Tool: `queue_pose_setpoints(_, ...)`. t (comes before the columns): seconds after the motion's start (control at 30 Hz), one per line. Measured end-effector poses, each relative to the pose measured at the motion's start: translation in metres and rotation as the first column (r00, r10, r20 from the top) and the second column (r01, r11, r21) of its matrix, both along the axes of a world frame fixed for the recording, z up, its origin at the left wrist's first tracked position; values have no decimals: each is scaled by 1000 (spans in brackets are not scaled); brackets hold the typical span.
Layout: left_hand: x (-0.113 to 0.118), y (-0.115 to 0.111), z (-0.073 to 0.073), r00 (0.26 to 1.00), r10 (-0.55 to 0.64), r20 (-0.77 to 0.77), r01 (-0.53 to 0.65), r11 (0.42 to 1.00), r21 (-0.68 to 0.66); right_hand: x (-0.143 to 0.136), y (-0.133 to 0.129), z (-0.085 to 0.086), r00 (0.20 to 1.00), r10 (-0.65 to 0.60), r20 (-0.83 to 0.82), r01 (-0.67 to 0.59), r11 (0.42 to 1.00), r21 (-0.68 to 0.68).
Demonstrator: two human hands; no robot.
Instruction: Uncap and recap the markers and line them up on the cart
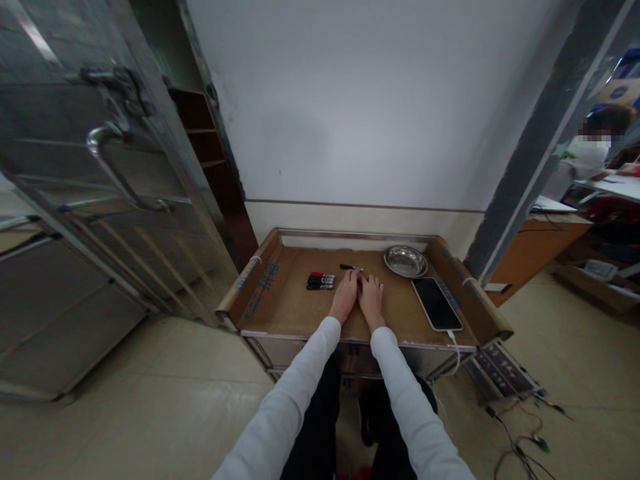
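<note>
My left hand [345, 294] and my right hand [371, 297] are close together over the cardboard-covered cart top [290, 317], fingers curled inward and meeting. Whatever lies between the fingertips is hidden or too small to name. Just beyond them is a small black-handled piece with a silvery end [349, 267], lying sideways. To the left of my left hand, several short pieces with black or red handles and shiny metal ends [320, 281] are lined up in a stack of rows.
A round metal dish [405, 261] sits at the back right of the cart. In front of it lies a phone [437, 304] with a white cable [455, 343] over the edge. Raised cardboard sides border the top. A metal door [125, 160] stands left; a person [590, 157] is far right.
</note>
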State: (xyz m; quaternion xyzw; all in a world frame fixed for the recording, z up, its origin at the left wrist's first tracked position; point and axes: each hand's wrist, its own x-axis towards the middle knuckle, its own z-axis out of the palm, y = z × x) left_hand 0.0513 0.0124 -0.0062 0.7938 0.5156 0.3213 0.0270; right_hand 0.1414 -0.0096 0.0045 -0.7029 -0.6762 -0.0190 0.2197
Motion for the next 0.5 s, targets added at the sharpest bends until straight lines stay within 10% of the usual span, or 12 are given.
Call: queue_pose_setpoints(0.5, 1, 4, 9, 972, 96, -216, -91, 995, 31, 1, -23, 8, 971, -194, -143, 221, 952, 211)
